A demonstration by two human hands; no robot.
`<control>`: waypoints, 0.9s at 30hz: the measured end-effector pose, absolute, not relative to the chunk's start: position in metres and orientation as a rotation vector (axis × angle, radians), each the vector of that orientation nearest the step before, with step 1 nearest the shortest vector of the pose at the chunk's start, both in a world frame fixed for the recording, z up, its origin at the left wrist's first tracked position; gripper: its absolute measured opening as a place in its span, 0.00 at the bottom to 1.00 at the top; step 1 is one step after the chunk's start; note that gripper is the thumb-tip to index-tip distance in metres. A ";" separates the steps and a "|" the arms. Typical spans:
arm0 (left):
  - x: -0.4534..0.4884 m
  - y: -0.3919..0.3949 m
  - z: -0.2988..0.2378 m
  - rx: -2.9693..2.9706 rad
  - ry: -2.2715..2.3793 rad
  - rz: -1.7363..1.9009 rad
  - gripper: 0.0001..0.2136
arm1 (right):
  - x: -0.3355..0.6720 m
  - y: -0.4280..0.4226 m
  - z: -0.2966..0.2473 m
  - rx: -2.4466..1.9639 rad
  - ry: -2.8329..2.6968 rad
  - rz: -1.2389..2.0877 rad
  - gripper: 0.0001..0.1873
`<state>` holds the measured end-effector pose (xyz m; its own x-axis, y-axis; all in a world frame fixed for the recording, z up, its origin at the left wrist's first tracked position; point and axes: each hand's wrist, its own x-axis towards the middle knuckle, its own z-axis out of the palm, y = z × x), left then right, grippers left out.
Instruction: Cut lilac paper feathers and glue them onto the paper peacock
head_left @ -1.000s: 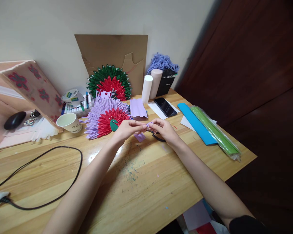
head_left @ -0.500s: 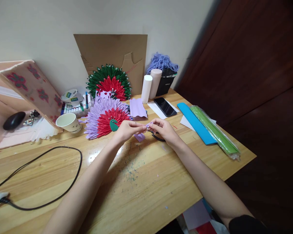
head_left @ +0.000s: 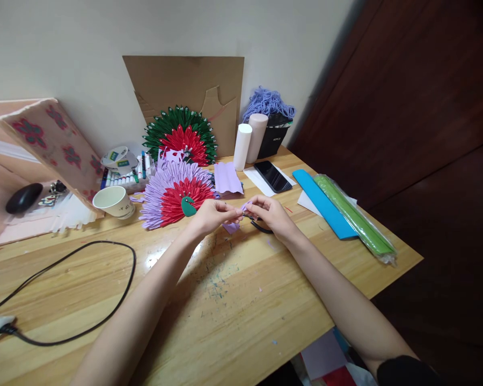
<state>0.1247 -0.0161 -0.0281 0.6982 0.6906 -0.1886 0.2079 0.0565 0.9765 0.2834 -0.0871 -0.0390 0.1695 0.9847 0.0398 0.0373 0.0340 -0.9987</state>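
Observation:
My left hand (head_left: 217, 215) and my right hand (head_left: 270, 214) meet fingertip to fingertip above the table, both closed in a pinch. Between them is a small piece of purple crepe paper (head_left: 245, 206), mostly covered by the fingers. Under the hands lies a purple paper scrap (head_left: 231, 228). Beside it, the black handle of what look like scissors (head_left: 261, 227) shows, partly hidden by my right hand. To the left rests a paper peacock (head_left: 177, 198) with purple and red feathers and a green head. A green and red paper peacock (head_left: 181, 131) leans against the cardboard (head_left: 177, 75) behind.
A paper cup (head_left: 113, 202), a box of markers (head_left: 123, 181) and tape rolls stand left. At the back are white rolls (head_left: 242, 147), a phone (head_left: 272, 177) and a purple sheet (head_left: 228, 178). Blue paper (head_left: 324, 203) and a wrapped green roll (head_left: 352, 217) lie right. A black cable (head_left: 132, 268) loops left.
The fingertips have shifted slightly around the small purple piece, and the two hands remain together in nearly the same place. The view has moved very little.

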 end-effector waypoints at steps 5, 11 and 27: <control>0.125 -0.015 -0.025 1.545 0.762 0.461 0.08 | 0.290 -0.087 -0.038 -1.303 -1.221 0.945 0.10; 0.124 -0.014 -0.025 1.607 0.791 0.441 0.10 | 0.297 -0.095 -0.027 -1.250 -1.513 0.625 0.13; 0.124 -0.018 -0.024 1.716 0.771 0.430 0.08 | 0.295 -0.098 -0.028 -1.314 -1.771 0.493 0.03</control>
<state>0.1235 -0.0178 -0.0241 0.7172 0.6887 -0.1062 0.2716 -0.1359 0.9528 0.2952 -0.0977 -0.0280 -0.0827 0.9138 0.3976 0.5770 0.3692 -0.7286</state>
